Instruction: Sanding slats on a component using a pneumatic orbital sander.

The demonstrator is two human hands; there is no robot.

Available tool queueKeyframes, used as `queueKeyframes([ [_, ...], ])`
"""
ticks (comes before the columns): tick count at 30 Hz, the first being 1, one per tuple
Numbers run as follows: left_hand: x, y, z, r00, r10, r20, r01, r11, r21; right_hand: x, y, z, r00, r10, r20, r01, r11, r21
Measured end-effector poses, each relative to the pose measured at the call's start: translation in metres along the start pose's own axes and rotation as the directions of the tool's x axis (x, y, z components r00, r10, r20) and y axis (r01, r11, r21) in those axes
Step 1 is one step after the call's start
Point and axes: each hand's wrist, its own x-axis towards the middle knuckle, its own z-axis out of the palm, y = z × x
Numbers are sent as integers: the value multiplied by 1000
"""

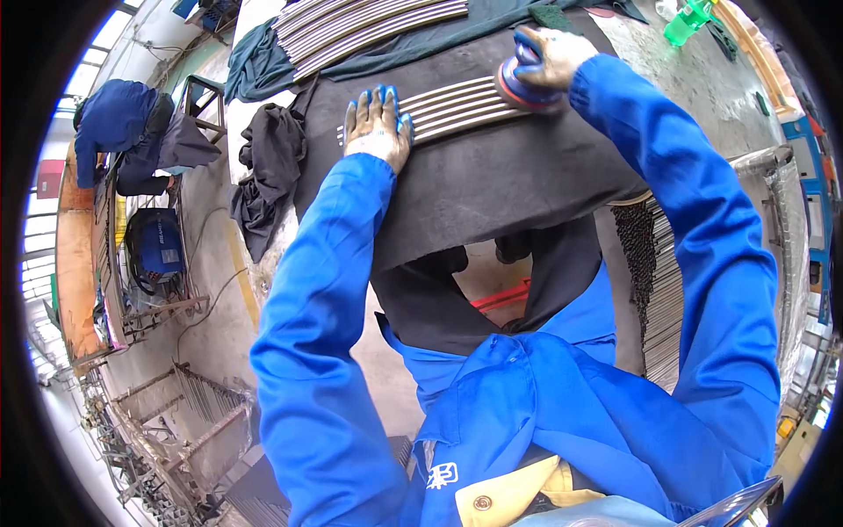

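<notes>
Several slim metal bars [461, 104] lie side by side on a dark cloth [492, 198] spread over the table in front of me. My left hand [378, 130], in a worn glove with blue showing at the fingers, rests flat across the left ends of the bars, its fingers stretched out. At the right ends, my right hand [558, 60], also gloved, is closed around the top of a round disc sander [525, 88]. The sander sits over the bars and hides their right ends.
More metal bars [369, 31] lie on green cloth at the table's far side. A dark green pad [551, 18] is beyond my right hand, a green bottle [689, 22] farther right. Crumpled dark cloth [272, 145] hangs at the left edge. A person [114, 123] bends over at far left, near a blue machine [158, 246].
</notes>
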Motion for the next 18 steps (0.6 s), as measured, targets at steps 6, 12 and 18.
queueKeyframes([
  [6, -3, 6, -4, 998, 55, -36, -58, 993, -99, 9, 28, 9, 996, 90, -26, -89, 995, 47],
  [12, 1, 4, -7, 997, -51, 61, 47, 997, 68, -9, 17, -11, 999, -13, -37, 13, 1000, 5],
  [18, -26, 13, -14, 983, 146, -109, -147, 989, -5, -52, 61, 2, 992, 25, -126, -13, 995, 95],
])
